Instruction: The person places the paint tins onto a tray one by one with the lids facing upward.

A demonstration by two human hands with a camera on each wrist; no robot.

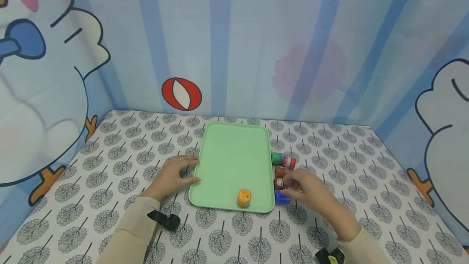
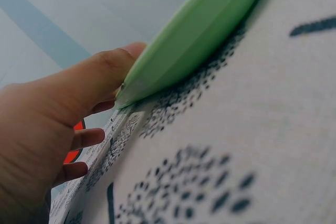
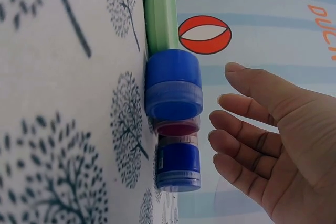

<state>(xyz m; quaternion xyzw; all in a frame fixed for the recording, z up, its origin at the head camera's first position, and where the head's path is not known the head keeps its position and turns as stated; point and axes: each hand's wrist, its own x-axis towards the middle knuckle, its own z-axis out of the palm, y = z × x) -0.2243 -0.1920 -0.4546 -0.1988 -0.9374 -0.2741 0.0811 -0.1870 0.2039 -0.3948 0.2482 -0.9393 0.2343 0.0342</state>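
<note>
A light green tray (image 1: 234, 162) lies on the cloth, with an orange paint jar (image 1: 243, 198) standing near its front right corner. My left hand (image 1: 172, 177) rests at the tray's left rim; its thumb and fingers are spread and relaxed. Right of the tray, small paint jars lie in a row: a green one (image 1: 277, 158), a red one (image 1: 289, 162), a brownish one (image 1: 281, 172), a dark red one (image 1: 279, 183) and a blue one (image 1: 282, 197). Loosely bent fingers of my right hand (image 3: 268, 129) hover beside the jars, a gap showing between in the right wrist view.
Beneath everything is a white cloth (image 1: 146, 160) printed with dark trees. A curtain (image 1: 242, 52) with blue stripes and cartoon figures stands behind the table and at both sides. Black straps with small devices sit on both wrists.
</note>
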